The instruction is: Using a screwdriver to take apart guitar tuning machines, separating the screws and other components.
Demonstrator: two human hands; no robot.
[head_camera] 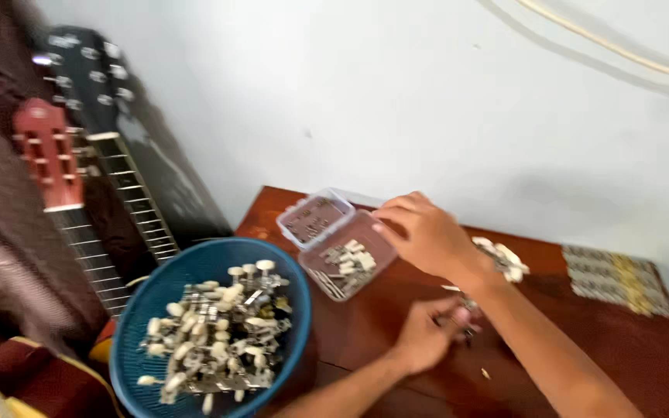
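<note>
Right hand (420, 232) over clear box (350, 259)

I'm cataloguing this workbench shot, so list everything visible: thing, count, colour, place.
Basket: one, blue, front left, on the table edge.
Tuning machines: a heap, metal with cream knobs, in the basket.
Plastic boxes: two, clear, table centre, holding small metal parts.
Loose tuners: a few, cream-knobbed, behind the right wrist.
Strips of parts: several, silver and gold, far right of the table.
Table: one, reddish-brown wood.
Guitar necks: two, one red-headed and one black, leaning at left.
Wall: white.
Right hand: over the nearer box.
Left hand: holding a small metal part, blurred.
</note>
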